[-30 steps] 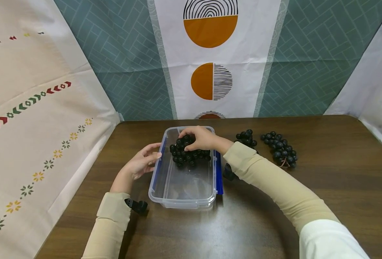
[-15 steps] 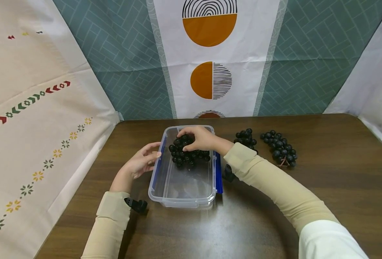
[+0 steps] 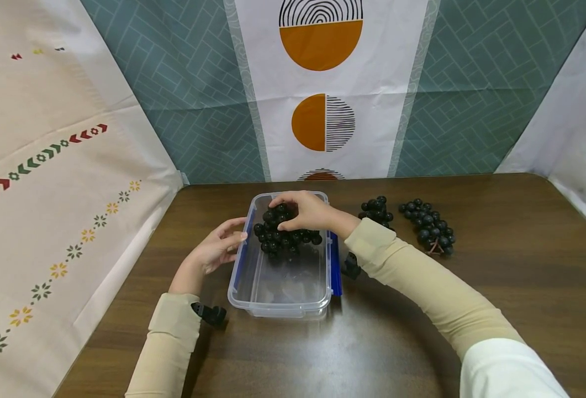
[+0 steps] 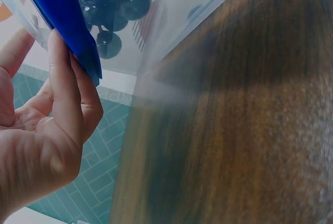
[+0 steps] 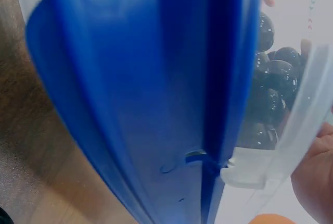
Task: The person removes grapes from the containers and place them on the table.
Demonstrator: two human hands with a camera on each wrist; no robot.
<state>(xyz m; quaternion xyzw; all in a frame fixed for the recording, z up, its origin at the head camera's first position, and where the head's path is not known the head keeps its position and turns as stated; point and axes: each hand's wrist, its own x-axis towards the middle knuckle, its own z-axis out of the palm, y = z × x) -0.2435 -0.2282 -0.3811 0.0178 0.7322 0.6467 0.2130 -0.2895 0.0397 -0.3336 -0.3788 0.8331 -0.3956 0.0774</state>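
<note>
A clear plastic food container (image 3: 280, 307) with blue side flaps stands lidless on the table. Inside it, toward the back, is a bunch of dark grapes (image 3: 273, 243). My right hand (image 3: 310, 213) reaches over the right rim and grips this bunch from above, thumb and fingers around it. Seen through the wall in the right wrist view, the grapes (image 5: 276, 83) lie behind the large blue flap (image 5: 125, 78). My left hand (image 3: 218, 247) steadies the container's left side with extended fingers; the left wrist view has its fingers (image 4: 65, 86) against the left flap (image 4: 60, 10).
Two more bunches of dark grapes lie at the back right: one (image 3: 374, 210) partly behind the right sleeve, another (image 3: 428, 225) farther right with its stem showing. The brown table (image 3: 372, 342) ends at a patterned cloth backdrop (image 3: 198, 105). Black wrist cameras hang beneath both cuffs.
My right hand and the grapes it grips have shifted slightly left and back inside the container. My left hand stays at the container's side, and the container stays in place.
</note>
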